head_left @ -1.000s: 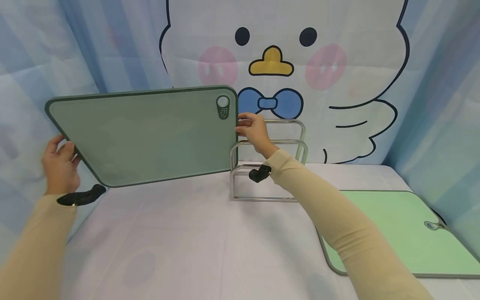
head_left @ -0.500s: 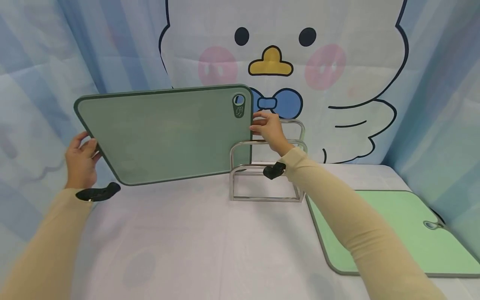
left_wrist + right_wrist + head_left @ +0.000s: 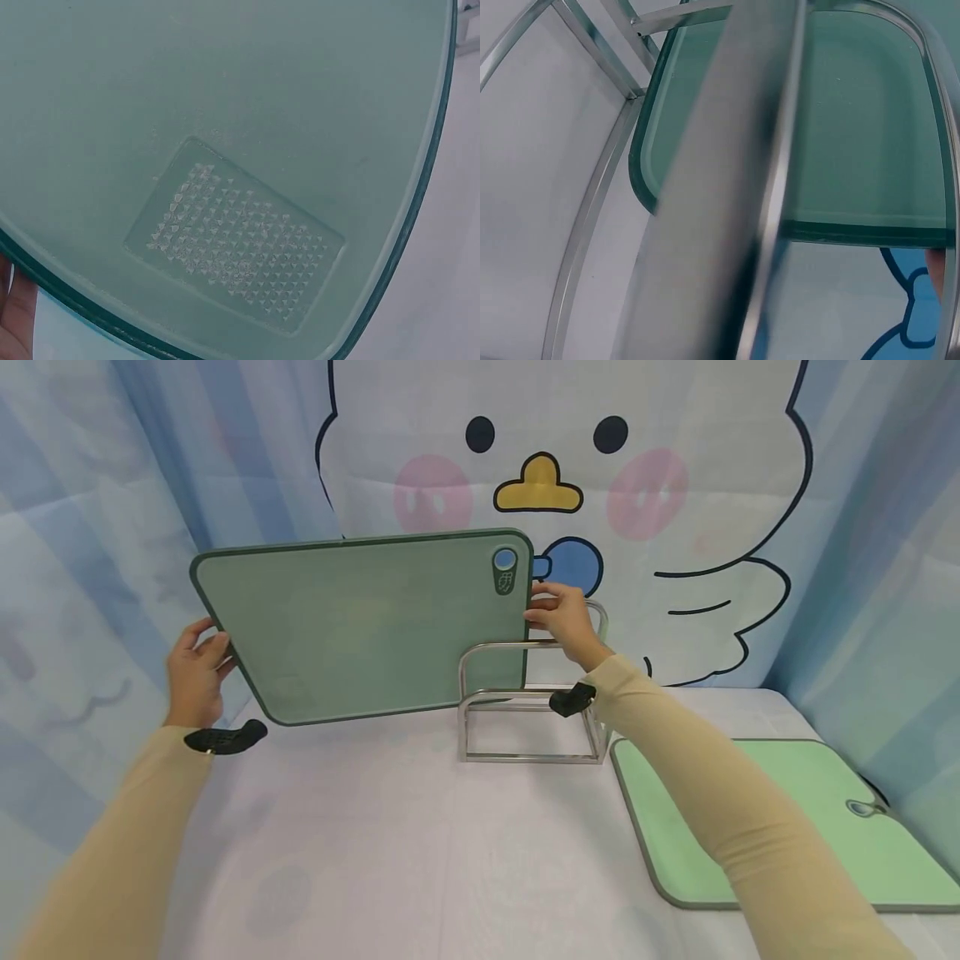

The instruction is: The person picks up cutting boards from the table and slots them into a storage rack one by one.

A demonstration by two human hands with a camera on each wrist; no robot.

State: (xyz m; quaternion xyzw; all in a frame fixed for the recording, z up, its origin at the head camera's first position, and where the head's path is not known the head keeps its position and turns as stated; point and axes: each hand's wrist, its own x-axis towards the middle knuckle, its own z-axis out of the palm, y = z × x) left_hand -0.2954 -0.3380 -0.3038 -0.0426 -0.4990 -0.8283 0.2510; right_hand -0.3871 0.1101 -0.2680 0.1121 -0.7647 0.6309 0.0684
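Dark-rimmed cutting board (image 3: 360, 627), green and broad, up in the air here, its long body well out to the left of the metal rack (image 3: 532, 758) and its right end in among the rack's hoops, behind the front ones! It stands on its long side, slightly tilted, and whether it touches the rack I cannot tell. Left hand (image 3: 197, 675), well left of the rack, pinches the board's far left edge between thumb and fingers. Right hand (image 3: 566, 618), just above the rack, has its fingertips together, pinching the opposite edge below the holed grip (image 3: 505, 571). And the left wrist view shows a sunken rectangular patch of small points (image 3: 240, 240) near a rounded corner! Right of the rack, the light-green cutting board (image 3: 825, 785) lies flat on the white tablecloth (image 3: 375, 843), partly under the right sleeve (image 3: 720, 802). Behind the rack, a cartoon-bird curtain (image 3: 735, 502).
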